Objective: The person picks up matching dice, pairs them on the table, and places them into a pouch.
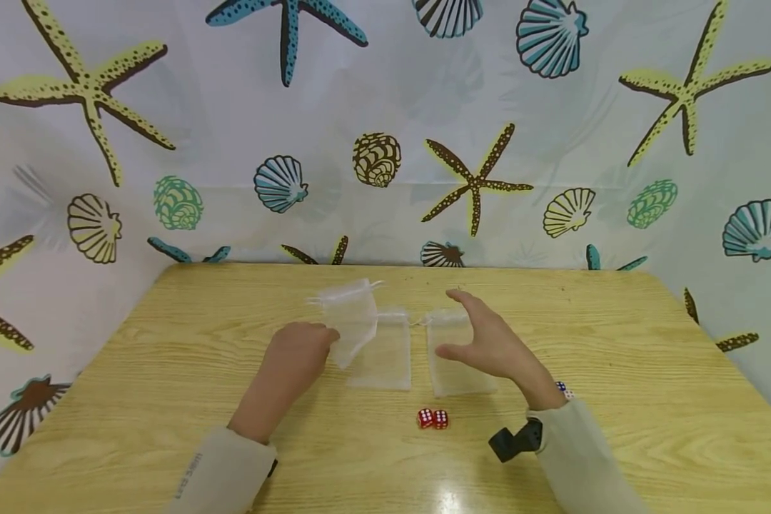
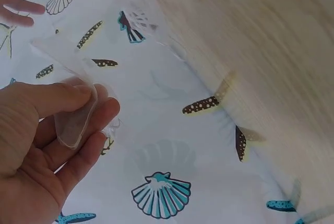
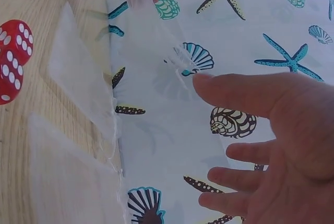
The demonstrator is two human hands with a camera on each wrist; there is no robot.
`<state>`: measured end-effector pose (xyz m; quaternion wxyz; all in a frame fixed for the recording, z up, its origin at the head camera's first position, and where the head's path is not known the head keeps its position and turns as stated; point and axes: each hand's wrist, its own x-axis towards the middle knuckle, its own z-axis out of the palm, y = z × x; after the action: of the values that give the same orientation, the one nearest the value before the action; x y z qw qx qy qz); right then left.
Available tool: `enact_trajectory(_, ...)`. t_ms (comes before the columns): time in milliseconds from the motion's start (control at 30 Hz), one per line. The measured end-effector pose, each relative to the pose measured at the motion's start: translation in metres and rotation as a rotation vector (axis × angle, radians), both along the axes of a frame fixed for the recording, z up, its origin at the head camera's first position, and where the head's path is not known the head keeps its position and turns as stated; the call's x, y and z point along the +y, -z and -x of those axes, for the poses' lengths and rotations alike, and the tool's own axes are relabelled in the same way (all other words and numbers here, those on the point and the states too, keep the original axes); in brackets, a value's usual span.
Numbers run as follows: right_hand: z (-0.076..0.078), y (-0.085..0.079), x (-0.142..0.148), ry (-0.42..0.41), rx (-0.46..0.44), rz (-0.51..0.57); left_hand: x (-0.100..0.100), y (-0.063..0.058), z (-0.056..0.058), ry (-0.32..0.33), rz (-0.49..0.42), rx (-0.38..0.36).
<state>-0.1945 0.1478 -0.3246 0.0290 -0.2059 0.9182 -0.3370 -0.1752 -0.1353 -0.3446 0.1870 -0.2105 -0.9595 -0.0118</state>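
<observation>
My left hand [image 1: 300, 348] pinches a sheer white drawstring pouch [image 1: 355, 314] near its edge, between thumb and fingers. The pouch is raised and tilted, its thin strings sticking out at the top. In the left wrist view, the see-through fabric [image 2: 75, 122] lies folded between thumb and fingers. A second sheer pouch [image 1: 388, 360] lies flat, partly behind the held one. My right hand [image 1: 491, 346] is above a third flat pouch [image 1: 448, 378], thumb and fingers spread apart with nothing between them. The right wrist view also shows the spread right hand [image 3: 282, 135].
Two red dice [image 1: 433, 419] with white dots sit side by side in front of the pouches. Small blue and white dice [image 1: 565, 390] are partly hidden behind my right wrist. A cloth with shells and starfish [image 1: 334, 107] hangs behind the wooden table [image 1: 167, 343].
</observation>
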Motion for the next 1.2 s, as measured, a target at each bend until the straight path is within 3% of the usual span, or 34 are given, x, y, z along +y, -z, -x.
enact_trajectory(500,0.001,-0.004,-0.004,0.022,-0.033,0.103,0.043,-0.007,-0.012,0.104,0.059,0.181)
enact_trajectory(767,0.000,-0.006,-0.007,0.012,-0.125,0.243,0.059,-0.012,-0.024,0.164,0.079,0.194)
enact_trajectory(1200,-0.001,-0.005,-0.011,0.073,-0.199,0.442,0.069,-0.004,-0.028,0.196,0.125,0.274)
